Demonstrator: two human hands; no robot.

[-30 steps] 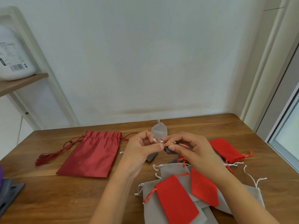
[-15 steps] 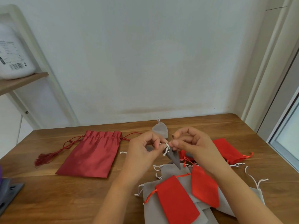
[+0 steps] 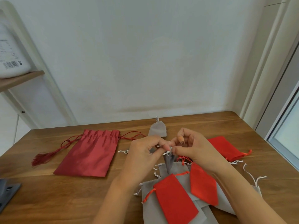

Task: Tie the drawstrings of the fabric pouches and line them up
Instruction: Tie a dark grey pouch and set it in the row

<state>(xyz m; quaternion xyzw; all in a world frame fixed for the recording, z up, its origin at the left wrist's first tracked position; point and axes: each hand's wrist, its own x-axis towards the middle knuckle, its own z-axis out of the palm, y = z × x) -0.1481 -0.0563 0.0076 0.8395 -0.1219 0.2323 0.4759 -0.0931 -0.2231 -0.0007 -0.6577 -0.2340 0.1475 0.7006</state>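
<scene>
**Change.** One second ago the white drawstring [image 3: 168, 152] ran sideways between the two hands. It is now bunched at the fingertips. The held dark grey pouch [image 3: 169, 162] was then mostly hidden behind the fingers and now hangs point-down beneath them. Half a second ago its tip slanted right; it now points nearly straight down. The other items lie as before.

**Items, left to right, placed from the held dark grey pouch:**

1. White container [image 3: 11, 59], barcode label. Far left and high, on a wooden shelf [image 3: 22, 77].
2. Dark grey object [image 3: 8, 193]. Far left and nearer the viewer; kind cannot be told.
3. Large dark red satin pouch [image 3: 90, 152]. To the left, flat on the wooden table [image 3: 64, 199], mouth gathered. Its tasselled cord [image 3: 40, 159] trails further left. Contents not visible.
4. Left hand [image 3: 144, 152]. Just above and left, thumb and forefinger pinching the white drawstring.
5. Small light grey pouch [image 3: 157, 129]. Behind, neck drawn closed. Contents not visible.
6. Right hand [image 3: 192, 147]. Just above and right, fingertips meeting those of the left hand and pinching the same drawstring.
7. Pile of grey pouches [image 3: 148, 199]. Directly below and nearer, flat and overlapping, with two red pouches [image 3: 176, 199] lying on top.
8. Single red pouch [image 3: 226, 147]. To the right, flat, partly behind the right hand.
9. Loose white cord [image 3: 257, 178]. Far right and nearer.
</scene>
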